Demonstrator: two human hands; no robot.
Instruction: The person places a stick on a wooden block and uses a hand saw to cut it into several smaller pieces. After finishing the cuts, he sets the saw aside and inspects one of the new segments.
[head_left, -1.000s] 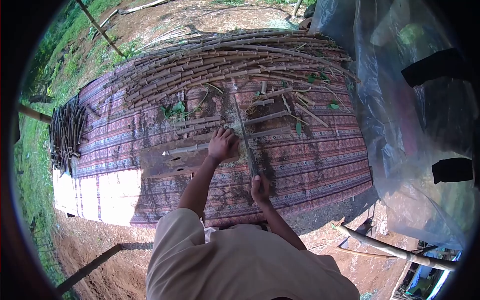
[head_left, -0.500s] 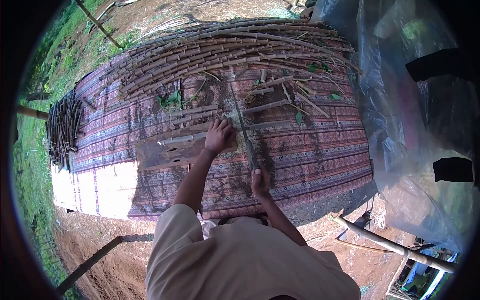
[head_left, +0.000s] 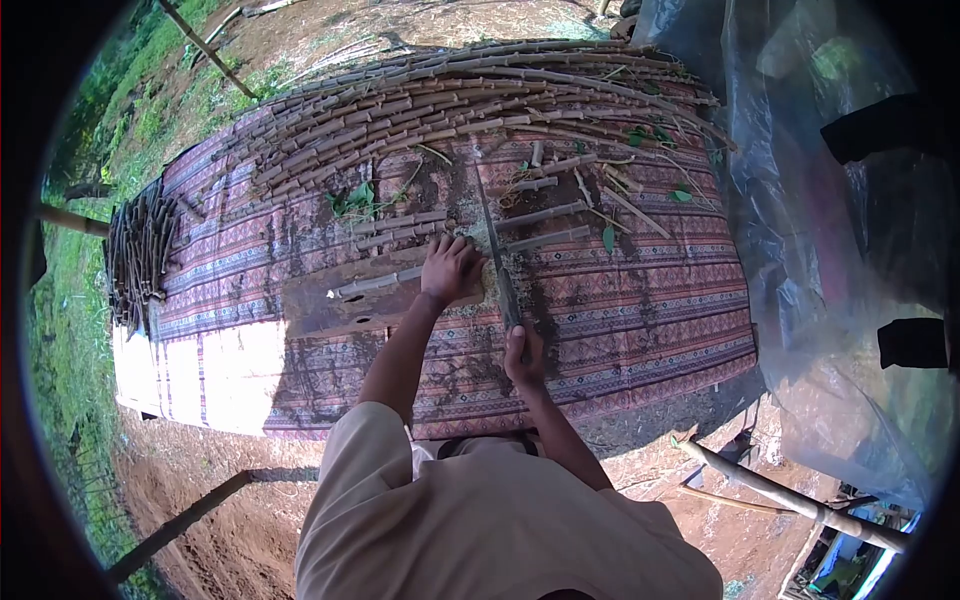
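Observation:
My left hand (head_left: 450, 270) is wrapped around a woody, knobbed stem (head_left: 375, 283) and holds it down on a brown wooden board (head_left: 310, 305). My right hand (head_left: 523, 357) grips a handsaw (head_left: 502, 268) at its near end, the blade pointing away from me. Just right of my left hand, the blade lies across the line of the stem, whose far part (head_left: 550, 240) shows on the other side. Pale sawdust is scattered around the blade. Short cut stem pieces (head_left: 402, 228) lie beyond my left hand.
Long stems (head_left: 430, 105) are heaped along the table's far side. A bundle of short stems (head_left: 138, 250) sits at the left end. Patterned cloth (head_left: 640, 320) covers the table. More cut pieces and green leaves (head_left: 352, 200) lie about. Clear plastic sheeting (head_left: 790, 250) hangs at the right.
My right hand and the saw have moved a little forward, away from my body. My left hand stays on the stem. The whole view has shifted slightly.

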